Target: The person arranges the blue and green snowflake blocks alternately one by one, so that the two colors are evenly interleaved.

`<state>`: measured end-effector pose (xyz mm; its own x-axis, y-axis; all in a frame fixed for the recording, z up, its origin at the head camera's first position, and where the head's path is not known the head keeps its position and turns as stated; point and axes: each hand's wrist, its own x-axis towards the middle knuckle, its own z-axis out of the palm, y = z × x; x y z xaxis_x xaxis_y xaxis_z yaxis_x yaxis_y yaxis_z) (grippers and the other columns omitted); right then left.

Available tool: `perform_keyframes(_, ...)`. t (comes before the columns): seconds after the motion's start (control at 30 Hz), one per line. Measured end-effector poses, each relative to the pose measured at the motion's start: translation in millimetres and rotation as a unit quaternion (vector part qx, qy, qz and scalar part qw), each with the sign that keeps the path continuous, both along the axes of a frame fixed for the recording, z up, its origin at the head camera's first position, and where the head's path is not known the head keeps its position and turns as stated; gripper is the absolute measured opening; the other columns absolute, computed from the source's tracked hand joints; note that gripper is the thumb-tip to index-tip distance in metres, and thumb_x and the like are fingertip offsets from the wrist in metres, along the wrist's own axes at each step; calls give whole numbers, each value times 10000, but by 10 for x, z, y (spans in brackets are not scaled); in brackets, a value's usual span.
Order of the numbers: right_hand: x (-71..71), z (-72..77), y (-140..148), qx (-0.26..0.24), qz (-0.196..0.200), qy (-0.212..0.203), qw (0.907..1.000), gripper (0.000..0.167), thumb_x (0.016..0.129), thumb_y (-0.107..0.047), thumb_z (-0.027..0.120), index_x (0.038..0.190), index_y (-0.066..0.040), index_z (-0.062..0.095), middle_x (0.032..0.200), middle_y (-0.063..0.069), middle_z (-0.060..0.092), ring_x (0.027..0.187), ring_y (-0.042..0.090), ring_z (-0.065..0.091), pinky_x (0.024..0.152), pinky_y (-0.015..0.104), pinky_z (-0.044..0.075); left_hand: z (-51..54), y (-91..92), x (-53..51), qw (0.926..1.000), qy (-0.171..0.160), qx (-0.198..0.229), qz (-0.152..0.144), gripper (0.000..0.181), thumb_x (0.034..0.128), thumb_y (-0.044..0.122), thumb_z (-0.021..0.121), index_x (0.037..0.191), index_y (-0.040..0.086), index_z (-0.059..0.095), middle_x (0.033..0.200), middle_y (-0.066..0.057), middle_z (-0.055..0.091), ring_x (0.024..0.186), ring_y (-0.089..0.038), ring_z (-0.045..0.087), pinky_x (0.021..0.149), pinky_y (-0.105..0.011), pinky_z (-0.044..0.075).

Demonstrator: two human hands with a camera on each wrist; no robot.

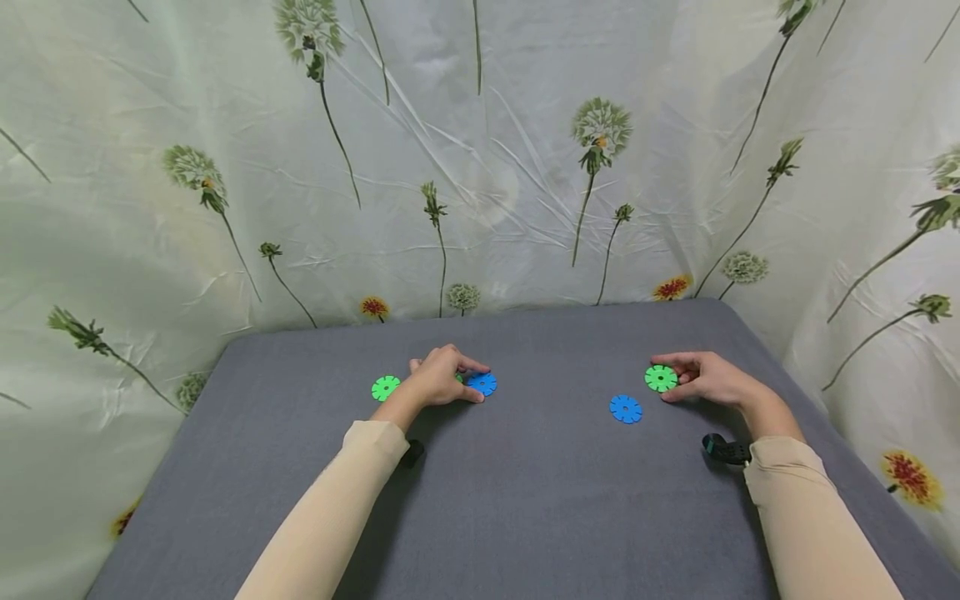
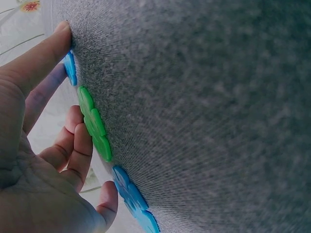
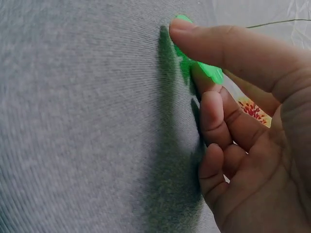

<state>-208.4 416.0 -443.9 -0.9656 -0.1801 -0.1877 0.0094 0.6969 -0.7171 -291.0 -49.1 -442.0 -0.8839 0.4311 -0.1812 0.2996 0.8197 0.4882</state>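
My left hand (image 1: 438,379) holds a blue notched disc (image 1: 483,384) by its edges, between thumb and forefinger, at the table surface. Under its other fingers lie a green disc (image 2: 95,124) and another blue disc (image 2: 133,199), largely hidden by the hand in the head view. Just left of that hand is a flat green disc (image 1: 386,387). On the right, my right hand (image 1: 708,382) pinches a green notched disc (image 1: 662,378) between thumb and fingers; the right wrist view shows it tilted. A blue disc (image 1: 626,408) lies flat to its lower left.
A grey cloth covers the table (image 1: 540,517). Behind it and along the sides hangs a pale curtain (image 1: 510,167) printed with dandelions. A black strap-like device (image 1: 726,450) sits at the right wrist, and a dark one (image 1: 412,454) shows by the left wrist.
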Motion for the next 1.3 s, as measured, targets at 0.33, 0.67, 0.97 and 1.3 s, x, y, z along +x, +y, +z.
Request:
perform_keyframes(0.33, -10, 0, -30, 129, -26, 32, 9999, 681, 898, -170, 885, 1471, 70, 606, 1082, 89, 664, 862, 68, 539, 752, 231, 472, -2, -6, -9, 10000, 2, -7, -5, 443, 863, 393, 919, 1285, 433, 788, 1244, -16, 647, 1174, -216, 586, 942, -532, 258)
perform_keyframes(0.67, -19, -19, -66, 293, -177, 278, 9990, 612, 892, -220, 893, 1392, 60, 677, 1030, 74, 655, 823, 69, 512, 716, 240, 459, 2, -3, -5, 10000, 8, -7, 15, 447, 863, 393, 919, 1289, 429, 788, 1236, -17, 645, 1166, -211, 588, 951, -541, 261)
perform_keyframes(0.97, -14, -40, -79, 277, -287, 389, 9984, 594, 893, -232, 901, 1363, 64, 690, 1030, 70, 666, 820, 55, 522, 715, 231, 470, -18, -5, -12, 10000, 30, -29, 32, 443, 862, 393, 920, 1284, 432, 789, 1239, -13, 649, 1167, -209, 593, 959, -548, 270)
perform_keyframes(1.3, -43, -34, -168, 289, -301, 642, 9971, 572, 882, -275, 912, 1334, 20, 725, 1045, 83, 704, 848, 42, 561, 743, 224, 490, -12, -3, -6, 10000, 39, -20, 26, 440, 860, 395, 921, 1279, 430, 792, 1251, -15, 651, 1196, -222, 595, 1002, -588, 282)
